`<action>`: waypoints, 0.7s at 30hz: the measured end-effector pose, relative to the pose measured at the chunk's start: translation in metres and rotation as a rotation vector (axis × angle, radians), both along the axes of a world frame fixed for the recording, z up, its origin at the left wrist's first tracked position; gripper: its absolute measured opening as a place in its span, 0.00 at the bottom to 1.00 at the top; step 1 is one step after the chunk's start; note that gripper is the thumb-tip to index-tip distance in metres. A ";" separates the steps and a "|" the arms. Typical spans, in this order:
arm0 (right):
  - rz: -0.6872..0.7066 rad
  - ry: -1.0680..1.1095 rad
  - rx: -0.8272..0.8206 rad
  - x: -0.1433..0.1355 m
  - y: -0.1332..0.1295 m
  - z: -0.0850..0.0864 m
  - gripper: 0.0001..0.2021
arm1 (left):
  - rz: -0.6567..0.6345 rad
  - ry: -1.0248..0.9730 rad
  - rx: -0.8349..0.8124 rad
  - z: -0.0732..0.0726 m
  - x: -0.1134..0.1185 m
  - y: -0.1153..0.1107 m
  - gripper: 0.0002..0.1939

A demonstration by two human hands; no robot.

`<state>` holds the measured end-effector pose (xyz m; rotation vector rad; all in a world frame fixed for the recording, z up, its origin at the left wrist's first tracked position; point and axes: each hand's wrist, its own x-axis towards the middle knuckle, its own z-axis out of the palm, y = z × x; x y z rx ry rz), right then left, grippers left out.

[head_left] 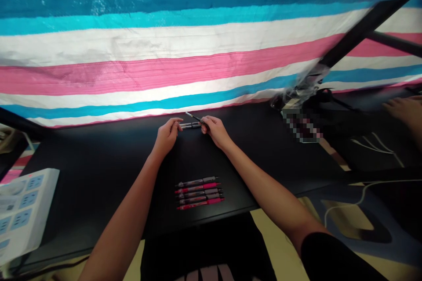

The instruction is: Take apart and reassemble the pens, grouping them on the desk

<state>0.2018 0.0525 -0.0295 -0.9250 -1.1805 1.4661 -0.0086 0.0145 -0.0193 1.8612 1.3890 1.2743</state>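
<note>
My right hand [212,129] is closed on a slim pen [194,117], dark at the rear with a pale front end that points up and left. Just beneath it, a couple of dark and clear pens [190,125] lie side by side on the black table. My left hand [169,133] is at their left end, its fingers loosely bent and slightly apart; whether the fingertips touch the pens cannot be made out. Closer to me, several black and red pens [199,193] lie in a row on the table, roughly parallel.
The black table [108,162] ends at a striped plastic sheet [165,66]. A white power strip [29,210] stands at the left. To the right are a clear plastic bag [308,83], cables, a dark bar and another person's hand [404,107]. A blue stool [389,224] sits below.
</note>
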 end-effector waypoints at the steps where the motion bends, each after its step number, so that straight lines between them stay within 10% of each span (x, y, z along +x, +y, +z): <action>1: -0.002 0.008 -0.002 0.000 0.000 0.000 0.16 | 0.001 -0.001 -0.002 0.000 0.000 0.000 0.14; 21: -0.045 -0.078 0.098 0.001 0.003 -0.004 0.10 | 0.030 -0.022 0.028 -0.003 -0.003 0.004 0.07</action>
